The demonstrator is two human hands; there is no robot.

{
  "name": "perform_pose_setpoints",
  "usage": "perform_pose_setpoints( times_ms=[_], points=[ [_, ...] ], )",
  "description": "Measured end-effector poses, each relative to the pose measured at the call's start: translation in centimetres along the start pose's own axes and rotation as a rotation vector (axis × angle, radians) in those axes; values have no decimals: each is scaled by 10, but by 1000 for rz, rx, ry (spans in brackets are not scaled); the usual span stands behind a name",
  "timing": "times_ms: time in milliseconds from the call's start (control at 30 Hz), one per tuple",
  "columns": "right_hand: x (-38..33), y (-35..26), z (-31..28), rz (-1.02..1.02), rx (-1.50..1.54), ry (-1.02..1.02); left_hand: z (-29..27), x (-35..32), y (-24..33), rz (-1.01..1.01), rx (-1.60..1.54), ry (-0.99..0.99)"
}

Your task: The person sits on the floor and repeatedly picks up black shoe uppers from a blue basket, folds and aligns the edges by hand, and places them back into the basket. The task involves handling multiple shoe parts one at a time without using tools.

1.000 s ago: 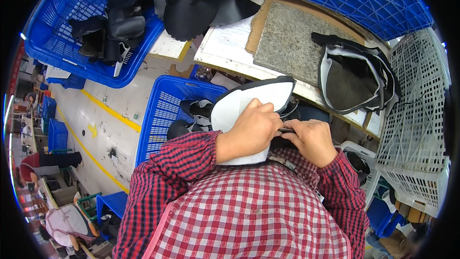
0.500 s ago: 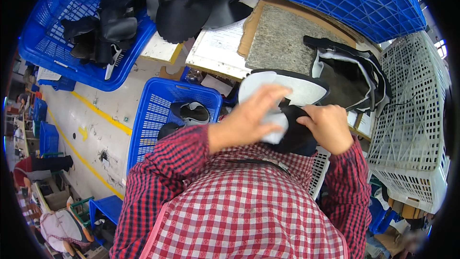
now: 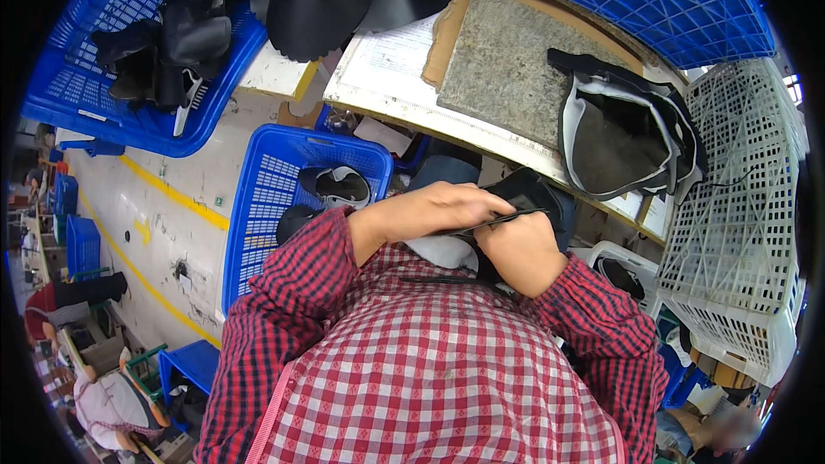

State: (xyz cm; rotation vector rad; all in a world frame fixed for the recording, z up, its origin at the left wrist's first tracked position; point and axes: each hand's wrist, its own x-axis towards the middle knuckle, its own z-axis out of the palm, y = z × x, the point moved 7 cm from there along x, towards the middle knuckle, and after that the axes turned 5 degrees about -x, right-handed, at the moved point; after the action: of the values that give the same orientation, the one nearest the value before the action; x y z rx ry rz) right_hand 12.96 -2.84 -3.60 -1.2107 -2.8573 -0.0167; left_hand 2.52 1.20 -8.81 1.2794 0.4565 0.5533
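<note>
Centre frame: the black-and-white fabric piece (image 3: 481, 232), half a second ago lifted toward the counter (image 3: 404, 107), is now pulled back low against the chest, folded between both hands. Left hand (image 3: 438, 210) lies over it, grip closed on its top edge. Right hand (image 3: 520, 249) clamps it from below. The blue basket (image 3: 266, 206) sits at left, untouched. Handling has moved from turning to folding.

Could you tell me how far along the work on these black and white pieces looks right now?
Looks done: one piece lies in the blue basket. In hand: left hand and right hand grip a black piece together. Left: more pieces wait on the bench.
</note>
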Motion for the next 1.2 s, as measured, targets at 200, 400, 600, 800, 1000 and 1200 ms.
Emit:
perform_pose_setpoints(
  times_ms=[200, 400, 600, 800, 1000, 1200],
  points=[
    [-2, -15, 9, -139, -13, -73, 7, -25, -41, 81, -31, 86],
    [-14, -10, -3, -133, 11, 23, 9, -29, -32, 329, 290, 111],
    [-21, 2, -9, -86, 48, 36, 38, -18, -12, 668, 707, 323],
    [-16, 21, -35, 110, 431, -123, 28, -7, -19, 327, 296, 425],
    [-20, 26, -31, 256, 407, -100, 36, -12, -1, 607, 591, 482],
    [-13, 12, -29, 110, 392, -133, 24, 2, -19, 590, 821, 549]
  ],
)
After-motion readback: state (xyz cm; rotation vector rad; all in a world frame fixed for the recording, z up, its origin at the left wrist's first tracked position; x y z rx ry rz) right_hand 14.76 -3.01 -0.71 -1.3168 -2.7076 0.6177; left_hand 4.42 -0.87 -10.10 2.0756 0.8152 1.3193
